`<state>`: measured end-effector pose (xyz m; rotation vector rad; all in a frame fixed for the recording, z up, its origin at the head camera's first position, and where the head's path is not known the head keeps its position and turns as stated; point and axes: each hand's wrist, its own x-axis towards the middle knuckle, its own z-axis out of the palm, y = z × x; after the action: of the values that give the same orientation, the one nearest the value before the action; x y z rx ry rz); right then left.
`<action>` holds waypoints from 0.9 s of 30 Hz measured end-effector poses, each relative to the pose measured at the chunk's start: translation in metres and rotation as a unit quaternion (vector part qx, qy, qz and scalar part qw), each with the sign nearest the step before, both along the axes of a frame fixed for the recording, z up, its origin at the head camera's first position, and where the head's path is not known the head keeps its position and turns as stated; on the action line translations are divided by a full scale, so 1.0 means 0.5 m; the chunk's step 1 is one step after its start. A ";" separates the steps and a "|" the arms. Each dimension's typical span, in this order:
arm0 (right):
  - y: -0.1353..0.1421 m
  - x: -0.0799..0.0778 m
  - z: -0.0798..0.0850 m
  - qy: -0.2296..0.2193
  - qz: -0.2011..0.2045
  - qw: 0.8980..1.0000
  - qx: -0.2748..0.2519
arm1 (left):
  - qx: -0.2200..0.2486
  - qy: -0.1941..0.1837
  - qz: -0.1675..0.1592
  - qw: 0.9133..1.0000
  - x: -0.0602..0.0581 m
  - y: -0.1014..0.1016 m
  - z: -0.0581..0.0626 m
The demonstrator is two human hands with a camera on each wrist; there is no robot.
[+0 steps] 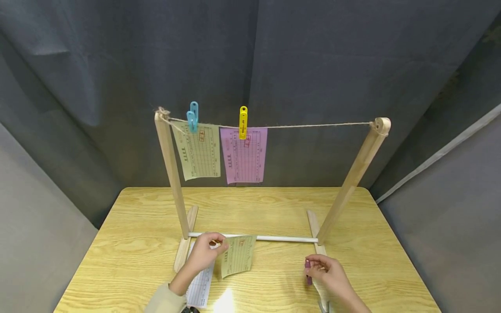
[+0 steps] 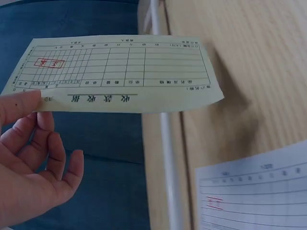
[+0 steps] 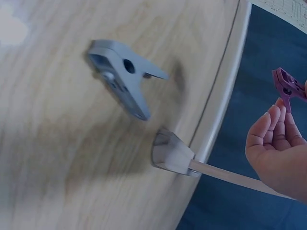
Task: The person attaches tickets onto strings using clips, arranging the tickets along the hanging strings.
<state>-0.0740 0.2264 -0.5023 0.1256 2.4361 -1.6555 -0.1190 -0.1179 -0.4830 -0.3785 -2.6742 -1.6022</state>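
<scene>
My left hand point(image 1: 204, 253) pinches a pale yellow-green receipt slip point(image 1: 239, 256) by one edge, thumb on its printed face. The slip is held over the table, its grid and red stamp showing in the left wrist view. In my right hand point(image 1: 332, 278), over the front right of the table, is a purple clothespin point(image 3: 283, 82), pinched between thumb and fingers. On the twine point(image 1: 313, 125), a blue clothespin point(image 1: 193, 117) grips a similar yellow-green slip point(image 1: 199, 156) and a yellow clothespin point(image 1: 243, 122) a pink slip point(image 1: 244, 161).
Wooden posts point(image 1: 171, 174) hold up the twine, joined low down by a white rod point(image 1: 285, 238). A white slip point(image 1: 201, 284) lies under my left forearm. On the table in the right wrist view lies a grey clothespin point(image 3: 122, 72). A dark curtain point(image 1: 313, 56) hangs behind.
</scene>
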 end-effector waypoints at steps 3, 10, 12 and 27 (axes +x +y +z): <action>0.000 -0.003 0.012 0.000 -0.013 1.000 -0.002 | 0.005 0.003 -0.006 1.000 0.001 0.005 0.018; -0.003 -0.008 0.038 0.010 -0.030 0.999 -0.010 | 0.031 0.006 -0.005 0.999 0.001 0.024 0.055; -0.004 -0.010 0.045 0.014 -0.032 0.999 -0.009 | 0.040 0.008 -0.003 0.999 0.000 0.031 0.065; -0.003 -0.044 0.136 0.115 -0.010 0.992 -0.041 | 0.081 0.044 -0.003 0.996 -0.027 0.074 0.150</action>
<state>-0.0962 0.2250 -0.4341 -0.0571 2.5299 -1.8715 -0.1324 -0.0808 -0.4081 -0.4430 -2.4601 -1.7446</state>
